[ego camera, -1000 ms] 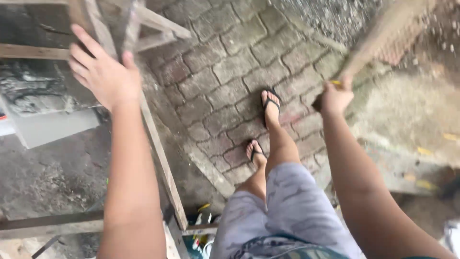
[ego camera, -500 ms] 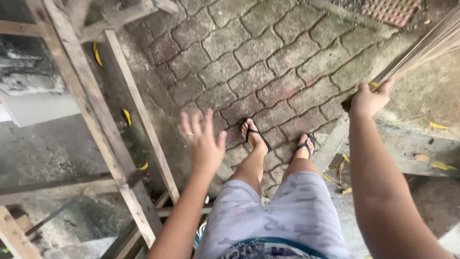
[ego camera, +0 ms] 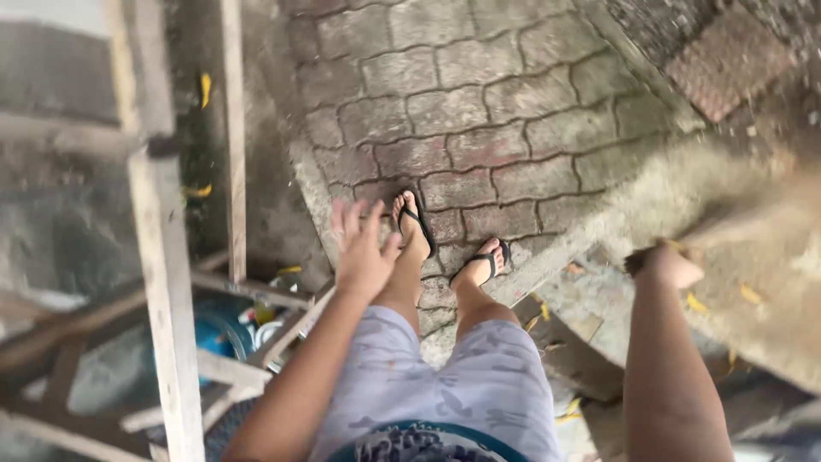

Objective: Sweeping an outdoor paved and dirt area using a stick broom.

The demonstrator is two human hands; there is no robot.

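My left hand (ego camera: 363,248) hangs free above my left leg, fingers spread, holding nothing. Out to the right, my right hand (ego camera: 665,261) is closed around the handle end of a stick broom (ego camera: 753,218), whose bristles blur up and to the right over the ground. My feet in black flip-flops (ego camera: 415,221) stand on the grey paving bricks (ego camera: 479,111). I wear light grey patterned shorts.
A rough wooden frame (ego camera: 162,257) of planks rises on the left, with a blue container (ego camera: 214,335) and small items under it. Yellow leaves lie scattered. A concrete step edge (ego camera: 556,257) runs diagonally by my right foot, and a reddish grate (ego camera: 727,60) sits far right.
My left hand let go of the wooden frame and dropped toward my leg. My feet shifted. The broom in my right hand swung lower, blurred with motion.
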